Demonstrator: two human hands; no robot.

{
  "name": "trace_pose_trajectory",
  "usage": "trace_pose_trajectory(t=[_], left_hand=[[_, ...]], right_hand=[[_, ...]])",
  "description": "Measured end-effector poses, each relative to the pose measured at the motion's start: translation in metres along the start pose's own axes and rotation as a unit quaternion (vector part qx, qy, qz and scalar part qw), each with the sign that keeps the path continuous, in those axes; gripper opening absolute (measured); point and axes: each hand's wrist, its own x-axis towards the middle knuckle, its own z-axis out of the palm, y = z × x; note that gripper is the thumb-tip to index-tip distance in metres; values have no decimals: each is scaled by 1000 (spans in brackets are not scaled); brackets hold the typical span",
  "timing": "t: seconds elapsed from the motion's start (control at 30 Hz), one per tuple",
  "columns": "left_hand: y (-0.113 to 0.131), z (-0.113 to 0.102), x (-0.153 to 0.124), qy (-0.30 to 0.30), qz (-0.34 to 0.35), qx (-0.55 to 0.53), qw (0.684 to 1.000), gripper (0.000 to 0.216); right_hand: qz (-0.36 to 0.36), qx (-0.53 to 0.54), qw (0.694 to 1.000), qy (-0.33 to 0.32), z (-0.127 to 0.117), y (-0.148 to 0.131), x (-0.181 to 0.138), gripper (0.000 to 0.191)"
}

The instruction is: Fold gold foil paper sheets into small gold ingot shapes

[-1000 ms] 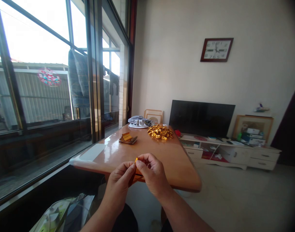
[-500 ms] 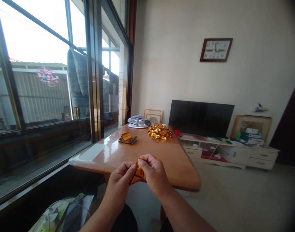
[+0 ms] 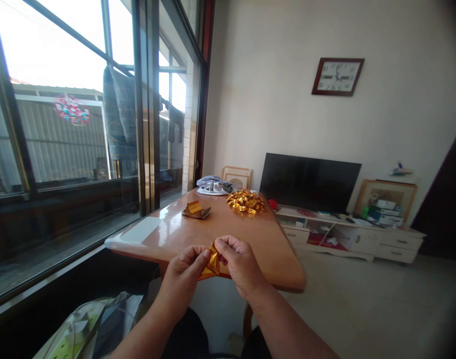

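Note:
My left hand and my right hand meet over the near edge of the wooden table. Both pinch one small sheet of gold foil paper, which is partly folded between the fingertips. Farther back on the table lies a stack of flat gold sheets. A heap of folded gold pieces sits near the table's far end.
A bundle of grey cloth and a picture frame stand at the table's far edge. A glass window wall runs along the left. A dark TV on a low white cabinet stands at the right, with a plastic bag by my left knee.
The gold sheet has turned between my fingers and shows more of its shiny face. Both hands have stayed together at the table's near edge.

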Motion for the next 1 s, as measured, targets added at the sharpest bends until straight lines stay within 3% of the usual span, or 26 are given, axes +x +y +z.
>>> trace_pose_trajectory(t=[0.13,0.27,0.57,0.8,1.0], left_hand=[[0,0,0,-3,2,6,1000,23],[-1,-1,1,5,6,27,1000,22],[-6,-8,3,-30,-26,-50,998,29],[-2,-14,2,-46,-40,-98,993,38],[1,-19,1,-16,-47,-94,994,39]], right_hand=[[0,1,1000,-13,-2,-3,2,34],[9,-27,999,-36,-3,-3,0,28],[-14,-16,999,50,-11,4,4,26],[10,45,998,53,-17,8,6,27],[22,71,995,66,-22,12,10,29]])
